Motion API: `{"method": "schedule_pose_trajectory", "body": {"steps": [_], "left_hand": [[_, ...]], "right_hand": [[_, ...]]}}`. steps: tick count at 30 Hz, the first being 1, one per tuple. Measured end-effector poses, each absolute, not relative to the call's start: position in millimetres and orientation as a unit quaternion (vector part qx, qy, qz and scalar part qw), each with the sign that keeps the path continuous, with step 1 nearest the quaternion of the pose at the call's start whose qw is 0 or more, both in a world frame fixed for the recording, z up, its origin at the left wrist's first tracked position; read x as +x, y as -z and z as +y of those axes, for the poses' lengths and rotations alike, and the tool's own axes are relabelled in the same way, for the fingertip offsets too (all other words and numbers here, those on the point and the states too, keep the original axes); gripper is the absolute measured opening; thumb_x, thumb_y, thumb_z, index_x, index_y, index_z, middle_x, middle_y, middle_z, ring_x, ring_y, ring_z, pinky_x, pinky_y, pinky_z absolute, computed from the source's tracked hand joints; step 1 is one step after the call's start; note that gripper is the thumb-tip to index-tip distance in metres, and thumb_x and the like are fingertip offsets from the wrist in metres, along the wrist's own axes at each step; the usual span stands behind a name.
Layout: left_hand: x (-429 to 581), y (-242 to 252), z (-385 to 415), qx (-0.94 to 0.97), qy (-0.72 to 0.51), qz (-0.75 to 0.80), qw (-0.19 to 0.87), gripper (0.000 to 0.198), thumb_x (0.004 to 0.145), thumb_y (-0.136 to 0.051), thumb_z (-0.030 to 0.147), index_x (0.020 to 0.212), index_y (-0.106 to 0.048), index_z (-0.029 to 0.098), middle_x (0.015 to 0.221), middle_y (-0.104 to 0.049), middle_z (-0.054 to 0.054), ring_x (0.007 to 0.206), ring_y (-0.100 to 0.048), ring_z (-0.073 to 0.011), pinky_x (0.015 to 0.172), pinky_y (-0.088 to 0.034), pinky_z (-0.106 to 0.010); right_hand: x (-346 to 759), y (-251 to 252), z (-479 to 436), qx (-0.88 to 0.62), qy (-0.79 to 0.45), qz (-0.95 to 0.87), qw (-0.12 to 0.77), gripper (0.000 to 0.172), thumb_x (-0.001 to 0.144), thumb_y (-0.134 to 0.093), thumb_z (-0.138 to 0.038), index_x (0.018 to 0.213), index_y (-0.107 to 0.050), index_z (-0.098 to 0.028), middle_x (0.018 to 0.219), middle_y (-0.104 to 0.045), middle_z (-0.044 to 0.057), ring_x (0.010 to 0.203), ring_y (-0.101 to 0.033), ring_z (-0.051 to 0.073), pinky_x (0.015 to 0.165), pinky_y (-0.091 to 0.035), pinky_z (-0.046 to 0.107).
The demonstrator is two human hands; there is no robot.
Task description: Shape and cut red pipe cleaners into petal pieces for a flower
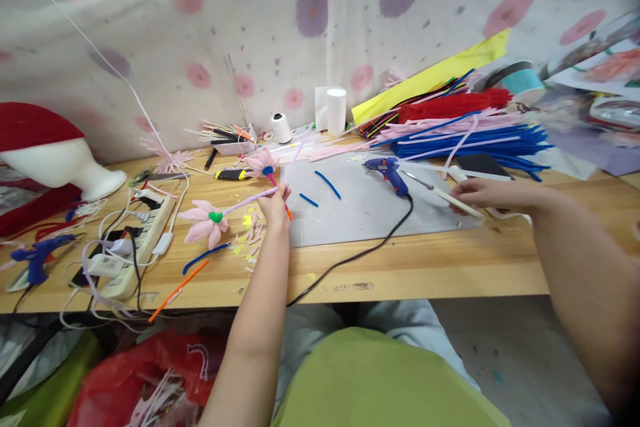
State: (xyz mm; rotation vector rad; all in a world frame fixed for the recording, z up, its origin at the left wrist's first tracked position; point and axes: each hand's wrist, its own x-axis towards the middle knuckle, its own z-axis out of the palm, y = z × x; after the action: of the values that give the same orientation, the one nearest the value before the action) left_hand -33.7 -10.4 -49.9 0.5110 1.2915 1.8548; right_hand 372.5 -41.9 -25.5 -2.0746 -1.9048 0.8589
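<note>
A floral curtain (260,27) hangs behind a wooden table (430,273), with a red bag (115,373) below its front edge at left. On the table lies a grey mat (325,227), and beyond its far right side are piled blue stems (475,140) and red stems (450,107). At the far left stands a white mannequin head (65,163) under red cloth; nearer, a power strip (159,212) sits tangled in plugs and cables. The left hand (276,208) has its fingers closed on the lilac stem of a green-centred flower (203,220), whose pink petals point left over the wood; a blue-centred flower (260,163) is just beyond. The right hand (483,193) has its fingers bent at the handle of a long pale tool (453,200); how firmly, I cannot tell. Between the hands, a blue glue gun (393,177) occupies the mat, its black cord (345,255) crossing the near side to the table's edge beside the left forearm. Two short blue pieces (327,184) lie on the mat, and tiny scraps (256,232) litter the wood by the left wrist.
</note>
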Motion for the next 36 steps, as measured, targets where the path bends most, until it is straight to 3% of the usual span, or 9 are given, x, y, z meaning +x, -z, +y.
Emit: {"method": "schedule_pose_trajectory", "body": {"steps": [3, 8, 10, 13, 16, 27, 36], "left_hand": [[-34.7, 49.1, -11.4, 0.209, -0.73, 0.508, 0.406, 0.025, 0.058, -0.073, 0.019, 0.064, -0.051, 0.012, 0.065, -0.056, 0.002, 0.063, -0.058, -0.0058, 0.071, -0.052, -0.025], [-31.6, 45.3, -14.3, 0.22, -0.723, 0.497, 0.427, 0.021, 0.057, -0.073, 0.019, 0.064, -0.055, 0.011, 0.064, -0.059, 0.0, 0.064, -0.06, -0.008, 0.068, -0.051, -0.025], [-30.8, 43.2, -16.5, 0.221, -0.714, 0.494, 0.445, 0.023, 0.057, -0.074, 0.022, 0.064, -0.055, 0.012, 0.063, -0.06, 0.0, 0.063, -0.06, -0.0083, 0.066, -0.051, -0.025], [-32.2, 39.7, -21.2, 0.235, -0.702, 0.488, 0.462, 0.026, 0.055, -0.075, 0.024, 0.064, -0.054, 0.012, 0.064, -0.061, -0.001, 0.064, -0.061, -0.0091, 0.066, -0.051, -0.025], [-37.1, 35.4, -25.8, 0.252, -0.7, 0.491, 0.453, 0.028, 0.054, -0.075, 0.025, 0.067, -0.053, 0.012, 0.065, -0.061, -0.001, 0.066, -0.062, -0.0108, 0.066, -0.05, -0.027], [-39.6, 24.9, -28.2, 0.294, -0.671, 0.518, 0.442, 0.039, 0.048, -0.078, 0.031, 0.069, -0.052, 0.012, 0.066, -0.062, -0.002, 0.061, -0.061, -0.0116, 0.062, -0.049, -0.028], [-39.4, 27.1, -25.5, 0.323, -0.669, 0.509, 0.435, 0.045, 0.043, -0.08, 0.032, 0.069, -0.047, 0.014, 0.062, -0.06, 0.001, 0.056, -0.059, -0.0095, 0.061, -0.052, -0.028]], "right_hand": [[369.2, 21.5, -53.5, -0.579, -0.481, -0.656, 0.063, 0.019, 0.062, -0.064, -0.035, 0.074, -0.062, -0.02, 0.077, -0.06, 0.011, 0.066, -0.051, 0.016, 0.061, -0.037, 0.028], [289.0, 14.1, -48.7, -0.506, -0.436, -0.741, 0.066, 0.037, 0.065, -0.061, -0.05, 0.084, -0.061, -0.018, 0.08, -0.058, 0.005, 0.073, -0.05, 0.016, 0.064, -0.036, 0.026], [250.1, 13.7, -37.7, -0.452, -0.425, -0.777, 0.105, 0.04, 0.068, -0.057, -0.053, 0.085, -0.058, -0.017, 0.077, -0.056, 0.003, 0.07, -0.049, 0.015, 0.062, -0.036, 0.025], [206.7, 16.8, -19.3, -0.404, -0.419, -0.799, 0.149, 0.04, 0.072, -0.052, -0.053, 0.085, -0.052, -0.015, 0.076, -0.054, 0.002, 0.067, -0.047, 0.013, 0.059, -0.036, 0.023], [183.1, 20.7, -6.8, -0.375, -0.428, -0.812, 0.127, 0.039, 0.074, -0.049, -0.053, 0.085, -0.05, -0.015, 0.076, -0.052, 0.002, 0.067, -0.046, 0.012, 0.059, -0.036, 0.023], [138.0, 16.8, 11.9, -0.243, -0.609, -0.748, 0.105, 0.02, 0.071, -0.052, -0.033, 0.068, -0.043, -0.016, 0.061, -0.038, -0.004, 0.05, -0.036, 0.004, 0.044, -0.031, 0.016], [134.8, 19.3, 17.7, -0.259, -0.616, -0.735, 0.113, 0.03, 0.073, -0.058, -0.041, 0.067, -0.043, -0.015, 0.054, -0.036, -0.006, 0.045, -0.034, 0.003, 0.041, -0.03, 0.015]]}}
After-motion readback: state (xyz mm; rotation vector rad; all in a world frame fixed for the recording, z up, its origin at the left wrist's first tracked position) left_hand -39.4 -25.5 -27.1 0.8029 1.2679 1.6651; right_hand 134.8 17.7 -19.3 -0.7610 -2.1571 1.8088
